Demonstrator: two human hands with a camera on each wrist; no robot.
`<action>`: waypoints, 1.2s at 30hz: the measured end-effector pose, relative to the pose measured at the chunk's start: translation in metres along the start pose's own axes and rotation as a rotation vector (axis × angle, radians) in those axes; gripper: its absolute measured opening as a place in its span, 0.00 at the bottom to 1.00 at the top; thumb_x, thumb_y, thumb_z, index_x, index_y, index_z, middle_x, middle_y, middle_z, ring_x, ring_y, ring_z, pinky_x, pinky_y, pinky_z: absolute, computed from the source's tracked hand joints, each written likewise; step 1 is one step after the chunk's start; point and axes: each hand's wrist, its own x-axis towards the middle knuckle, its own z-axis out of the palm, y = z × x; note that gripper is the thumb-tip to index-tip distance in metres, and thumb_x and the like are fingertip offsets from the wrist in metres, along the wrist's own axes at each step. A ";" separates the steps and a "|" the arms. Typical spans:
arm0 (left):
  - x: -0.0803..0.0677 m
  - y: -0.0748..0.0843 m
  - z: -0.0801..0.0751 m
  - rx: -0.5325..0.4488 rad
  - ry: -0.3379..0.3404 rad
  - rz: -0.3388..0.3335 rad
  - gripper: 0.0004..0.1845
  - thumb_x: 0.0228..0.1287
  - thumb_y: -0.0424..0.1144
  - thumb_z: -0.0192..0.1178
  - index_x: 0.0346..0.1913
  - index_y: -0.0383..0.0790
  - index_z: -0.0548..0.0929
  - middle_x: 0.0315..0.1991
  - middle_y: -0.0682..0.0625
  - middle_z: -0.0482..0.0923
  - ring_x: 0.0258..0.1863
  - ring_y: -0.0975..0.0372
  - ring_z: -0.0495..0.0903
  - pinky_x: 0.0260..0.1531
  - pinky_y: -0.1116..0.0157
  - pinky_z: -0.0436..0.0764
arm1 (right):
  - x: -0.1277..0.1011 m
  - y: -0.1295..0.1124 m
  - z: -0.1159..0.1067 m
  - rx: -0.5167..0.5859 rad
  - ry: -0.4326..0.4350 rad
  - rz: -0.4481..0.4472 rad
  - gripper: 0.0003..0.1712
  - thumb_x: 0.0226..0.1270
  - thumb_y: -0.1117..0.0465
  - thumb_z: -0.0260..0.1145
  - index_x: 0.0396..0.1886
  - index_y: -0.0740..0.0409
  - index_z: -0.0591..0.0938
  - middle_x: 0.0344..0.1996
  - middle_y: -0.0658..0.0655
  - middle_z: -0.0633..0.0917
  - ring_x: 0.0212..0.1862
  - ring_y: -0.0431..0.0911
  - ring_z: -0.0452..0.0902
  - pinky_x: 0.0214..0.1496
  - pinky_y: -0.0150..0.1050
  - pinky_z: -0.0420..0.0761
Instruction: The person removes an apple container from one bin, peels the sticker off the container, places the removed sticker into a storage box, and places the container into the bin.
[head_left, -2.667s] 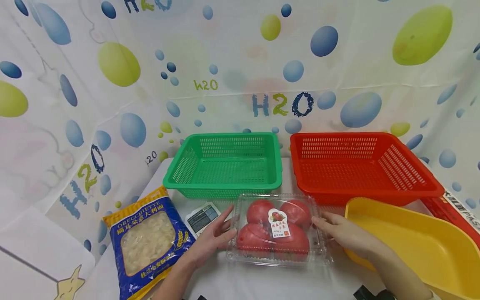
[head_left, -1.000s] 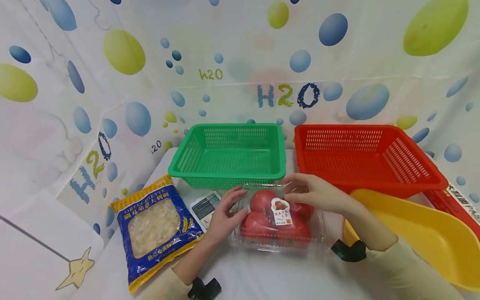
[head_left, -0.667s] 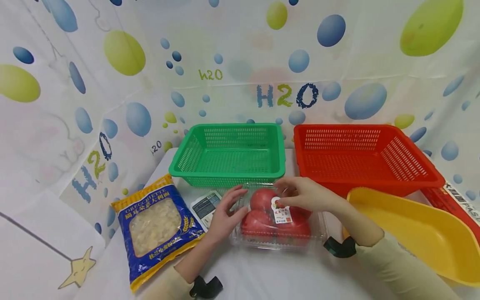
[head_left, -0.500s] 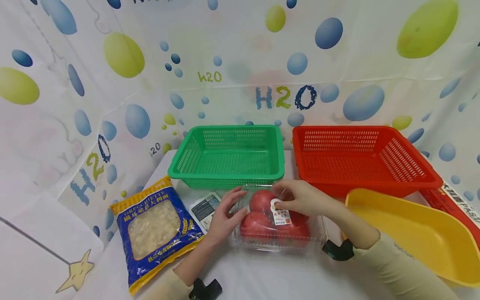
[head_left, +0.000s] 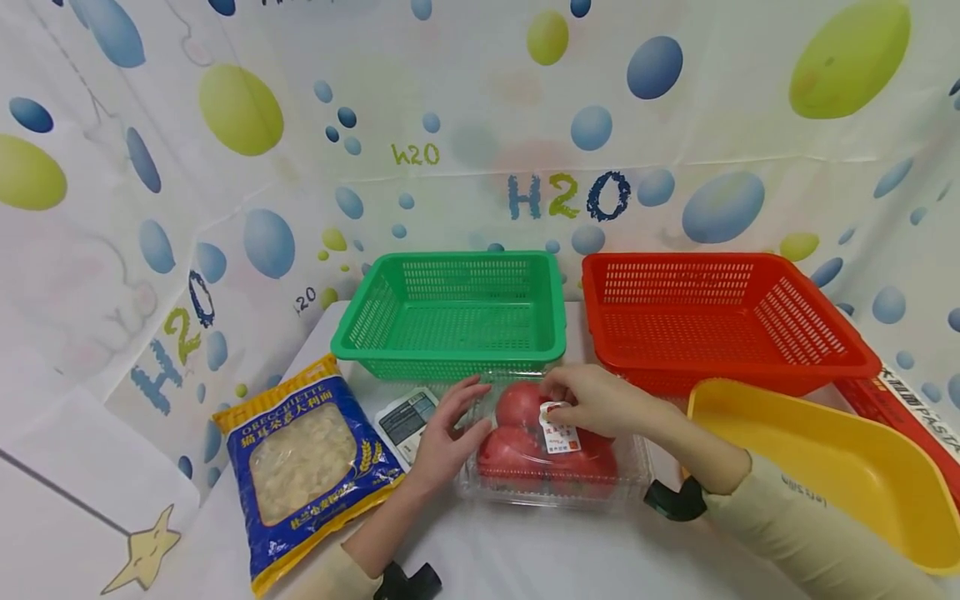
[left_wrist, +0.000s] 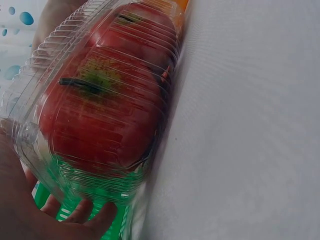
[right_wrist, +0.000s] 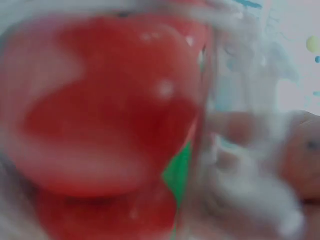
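Pack [head_left: 546,468] is flanked at left by left hand [head_left: 450,435], spread wide; label [head_left: 561,437] is touched by curled right hand [head_left: 596,398], pinch cannot be told.

Sticker [head_left: 561,438] — partly behind right fingers [head_left: 564,383], red packet [head_left: 892,421] — cut off

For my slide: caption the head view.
Right hand at the label on a clear fruit box, left hand at one end.
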 end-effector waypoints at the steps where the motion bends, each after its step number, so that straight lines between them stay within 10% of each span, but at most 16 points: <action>1: 0.000 0.000 0.000 -0.002 -0.002 0.004 0.23 0.65 0.26 0.62 0.64 0.31 0.77 0.72 0.35 0.62 0.69 0.37 0.65 0.61 0.39 0.71 | 0.000 0.000 0.000 0.003 0.001 0.001 0.15 0.65 0.60 0.73 0.50 0.57 0.83 0.36 0.47 0.83 0.40 0.44 0.78 0.44 0.38 0.85; 24: -0.001 -0.003 0.002 -0.016 -0.008 0.007 0.23 0.66 0.26 0.61 0.64 0.31 0.76 0.72 0.35 0.62 0.69 0.37 0.63 0.61 0.38 0.70 | -0.005 0.011 -0.032 0.210 -0.001 -0.024 0.03 0.70 0.59 0.69 0.38 0.52 0.83 0.31 0.50 0.84 0.38 0.48 0.80 0.46 0.46 0.83; 36: -0.001 -0.002 0.001 -0.013 -0.007 -0.001 0.23 0.66 0.27 0.61 0.64 0.33 0.77 0.73 0.35 0.61 0.69 0.37 0.63 0.62 0.35 0.66 | -0.049 0.048 -0.067 0.280 0.047 0.072 0.10 0.70 0.54 0.69 0.42 0.56 0.84 0.35 0.54 0.85 0.42 0.52 0.79 0.47 0.47 0.83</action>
